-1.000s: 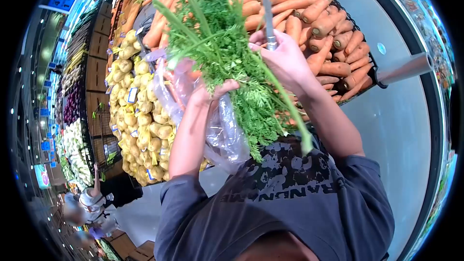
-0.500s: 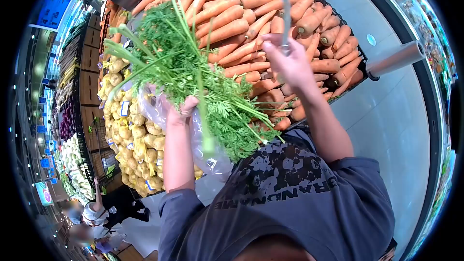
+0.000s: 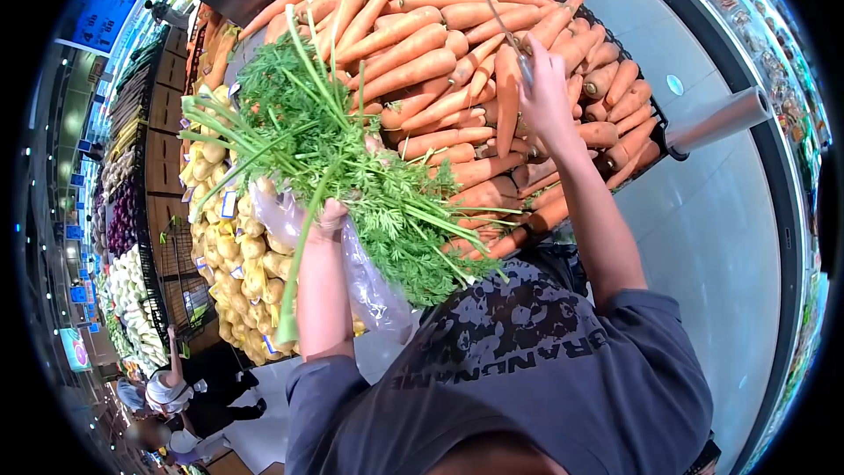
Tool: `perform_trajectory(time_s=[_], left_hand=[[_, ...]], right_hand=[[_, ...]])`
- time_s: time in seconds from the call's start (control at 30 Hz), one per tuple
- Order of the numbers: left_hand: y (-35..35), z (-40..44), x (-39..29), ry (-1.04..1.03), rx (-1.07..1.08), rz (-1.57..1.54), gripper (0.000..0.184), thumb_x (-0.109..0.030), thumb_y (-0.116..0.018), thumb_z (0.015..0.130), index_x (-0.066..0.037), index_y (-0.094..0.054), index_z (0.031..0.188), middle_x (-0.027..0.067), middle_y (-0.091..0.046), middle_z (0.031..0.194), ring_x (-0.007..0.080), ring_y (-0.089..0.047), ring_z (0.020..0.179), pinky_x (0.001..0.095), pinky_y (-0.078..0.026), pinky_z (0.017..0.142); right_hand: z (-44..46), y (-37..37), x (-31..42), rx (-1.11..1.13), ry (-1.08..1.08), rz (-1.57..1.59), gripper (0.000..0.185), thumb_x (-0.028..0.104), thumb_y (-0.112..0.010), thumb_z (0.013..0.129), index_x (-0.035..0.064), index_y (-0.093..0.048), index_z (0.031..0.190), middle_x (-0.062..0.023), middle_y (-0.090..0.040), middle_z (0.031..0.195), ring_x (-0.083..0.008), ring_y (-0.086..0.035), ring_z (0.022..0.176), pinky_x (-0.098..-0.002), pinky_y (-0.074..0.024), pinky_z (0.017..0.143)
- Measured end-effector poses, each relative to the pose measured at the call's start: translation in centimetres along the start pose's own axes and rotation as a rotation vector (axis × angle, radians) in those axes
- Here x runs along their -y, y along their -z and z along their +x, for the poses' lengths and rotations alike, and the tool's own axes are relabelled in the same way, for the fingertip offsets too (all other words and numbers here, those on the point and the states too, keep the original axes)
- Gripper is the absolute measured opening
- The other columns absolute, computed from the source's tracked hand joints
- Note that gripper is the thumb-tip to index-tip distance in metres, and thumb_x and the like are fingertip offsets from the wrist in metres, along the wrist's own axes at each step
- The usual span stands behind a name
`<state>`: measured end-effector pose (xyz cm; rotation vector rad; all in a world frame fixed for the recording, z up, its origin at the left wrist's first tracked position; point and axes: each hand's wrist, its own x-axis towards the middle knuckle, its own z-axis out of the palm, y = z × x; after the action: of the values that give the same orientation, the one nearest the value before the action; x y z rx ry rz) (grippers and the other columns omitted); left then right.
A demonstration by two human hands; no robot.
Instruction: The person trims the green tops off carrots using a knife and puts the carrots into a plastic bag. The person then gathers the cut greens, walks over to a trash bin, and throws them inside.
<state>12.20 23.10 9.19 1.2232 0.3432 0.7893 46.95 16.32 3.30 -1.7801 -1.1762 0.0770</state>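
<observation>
My left hand is closed around a big bunch of feathery carrot greens, whose cut stalks stick out to the left and downward. A clear plastic bag hangs below the greens, by the same hand; whether the fingers grip it too is hidden. Over the carrot pile, my right hand is closed on a knife with a thin curved blade pointing up and left. One carrot lies upright in view directly beside the right fingers; I cannot tell whether they touch it.
Bagged potatoes fill the display left of the carrots. A metal cylinder juts out from the right edge of the carrot stand. Vegetable shelves run along the far left. Other people are at the lower left.
My right hand has turned and moved slightly right and up, the blade tilting left beside a carrot. The greens in my left hand have shifted, and a thick stalk now swings left across my forearm.
</observation>
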Motion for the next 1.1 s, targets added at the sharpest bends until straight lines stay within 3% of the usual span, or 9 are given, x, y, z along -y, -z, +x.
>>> perform_trajectory(time_s=[0.2,0.37,0.5,0.53,0.6,0.73,0.83,0.93,1.1], left_hand=[[-0.5,0.2,0.7,-0.014,-0.019,-0.001,0.081,-0.039,-0.094,0.065,-0.011,-0.057,0.131,0.0034,-0.058,0.121,0.0211,-0.055,0.108,0.0360,-0.045,0.096],[-0.6,-0.2,0.9,-0.017,-0.045,0.001,0.083,-0.043,-0.094,0.063,-0.012,-0.057,0.131,0.0030,-0.056,0.119,0.0214,-0.054,0.106,0.0361,-0.044,0.095],[-0.1,-0.8,0.6,-0.046,-0.061,-0.013,0.085,-0.046,-0.095,0.062,-0.013,-0.057,0.130,0.0026,-0.055,0.118,0.0216,-0.053,0.105,0.0361,-0.043,0.094],[0.1,-1.0,0.5,-0.052,-0.064,-0.019,0.085,-0.046,-0.095,0.062,-0.013,-0.057,0.130,0.0025,-0.055,0.118,0.0216,-0.053,0.104,0.0362,-0.043,0.094],[0.3,-1.3,0.2,-0.067,-0.064,-0.028,0.086,-0.048,-0.095,0.061,-0.013,-0.056,0.129,0.0024,-0.054,0.117,0.0217,-0.053,0.104,0.0362,-0.043,0.093],[0.5,-1.1,0.2,-0.080,-0.060,-0.044,0.087,-0.051,-0.095,0.060,-0.014,-0.056,0.129,0.0020,-0.053,0.116,0.0219,-0.052,0.102,0.0362,-0.042,0.092],[0.8,-0.6,0.8,-0.089,-0.049,-0.063,0.088,-0.053,-0.096,0.059,-0.015,-0.056,0.128,0.0017,-0.052,0.115,0.0220,-0.051,0.101,0.0363,-0.042,0.091],[1.1,-0.5,1.1,-0.100,-0.029,-0.049,0.085,-0.051,-0.095,0.062,-0.014,-0.057,0.128,0.0014,-0.053,0.115,0.0222,-0.052,0.102,0.0359,-0.043,0.091],[0.4,-0.6,0.0,-0.013,-0.144,0.050,0.080,-0.050,-0.093,0.064,-0.019,-0.052,0.126,-0.0027,-0.045,0.102,0.0205,-0.048,0.095,0.0409,-0.040,0.091]], right_hand=[[5.6,-4.5,-1.7,-0.091,0.028,-0.042,0.065,-0.005,-0.068,0.085,0.0044,-0.045,0.144,-0.0221,-0.053,0.113,-0.0390,-0.060,0.103,-0.0449,-0.0500,0.094],[9.1,-7.1,-2.8,0.038,-0.059,0.265,0.061,0.020,-0.075,0.091,-0.0010,-0.048,0.141,-0.0201,-0.069,0.119,-0.0269,-0.070,0.105,-0.0362,-0.0570,0.091],[9.3,-5.0,-5.2,0.086,-0.043,0.369,0.041,0.016,-0.064,0.099,-0.0037,-0.056,0.134,-0.0194,-0.069,0.121,-0.0238,-0.068,0.108,-0.0351,-0.0555,0.093],[8.5,-4.0,-5.3,-0.030,0.080,0.355,0.032,0.015,-0.063,0.099,-0.0043,-0.060,0.125,-0.0151,-0.071,0.112,-0.0188,-0.069,0.097,-0.0315,-0.0562,0.085],[6.1,-0.6,-5.1,0.105,-0.116,0.523,0.027,0.016,-0.065,0.097,-0.0040,-0.062,0.114,-0.0111,-0.073,0.091,-0.0219,-0.069,0.077,-0.0353,-0.0562,0.074],[0.5,3.4,-5.8,0.525,-0.098,0.004,0.021,0.022,-0.069,0.091,0.0019,-0.073,0.095,-0.0141,-0.070,0.079,-0.0230,-0.069,0.072,-0.0369,-0.0556,0.071],[-1.8,2.8,-4.8,0.505,-0.172,-0.435,0.028,0.031,-0.074,0.085,0.0125,-0.076,0.107,-0.0153,-0.073,0.090,-0.0356,-0.071,0.087,-0.0455,-0.0578,0.078],[-3.1,1.0,-3.9,0.348,-0.128,-0.634,0.032,0.037,-0.078,0.083,0.0144,-0.078,0.106,-0.0116,-0.074,0.092,-0.0330,-0.072,0.083,-0.0432,-0.0582,0.072],[-2.5,-0.8,-4.0,0.317,-0.232,-0.770,0.039,0.043,-0.076,0.083,0.0043,-0.072,0.084,-0.0168,-0.072,0.077,-0.0354,-0.073,0.073,-0.0468,-0.0583,0.065]])
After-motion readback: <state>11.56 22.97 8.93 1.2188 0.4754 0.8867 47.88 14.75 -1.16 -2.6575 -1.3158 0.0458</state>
